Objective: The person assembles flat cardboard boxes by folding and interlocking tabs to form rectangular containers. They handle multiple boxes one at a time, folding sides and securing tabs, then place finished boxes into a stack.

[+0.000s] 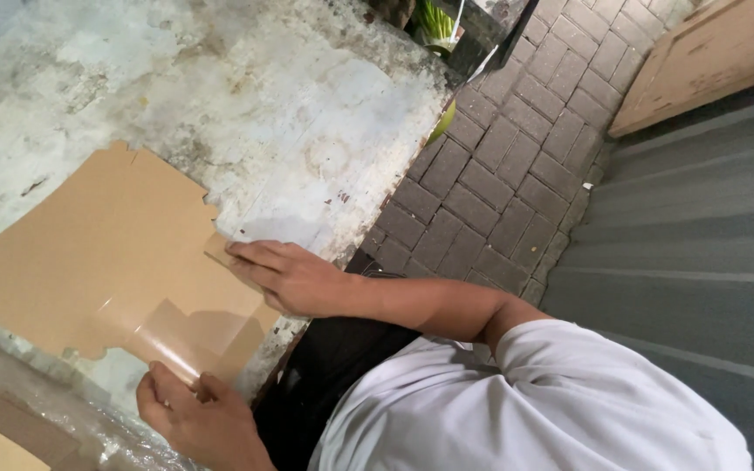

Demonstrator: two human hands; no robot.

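- Flat on the worn, whitish table point(307, 113) lies a brown die-cut cardboard sheet point(89, 253), unfolded, filling the table's 8 o'clock part.
- One flap of the sheet at its 5 o'clock corner is bent upward and looks glossy.
- At the sheet's 3 o'clock edge the right hand point(294, 279) presses down, its fingers point(250, 255) stretched nearly flat over a small cardboard tab, pinning rather than clasping it.
- At the view's 7 o'clock the left hand point(194, 423) pinches the raised flap's lower edge between thumb and fingers, closed on it.
- Clear plastic wrap point(54, 410) with more cardboard under it sits at the far 8 o'clock corner.
- Grey paving bricks point(499, 174) run beside the table toward 1 o'clock.
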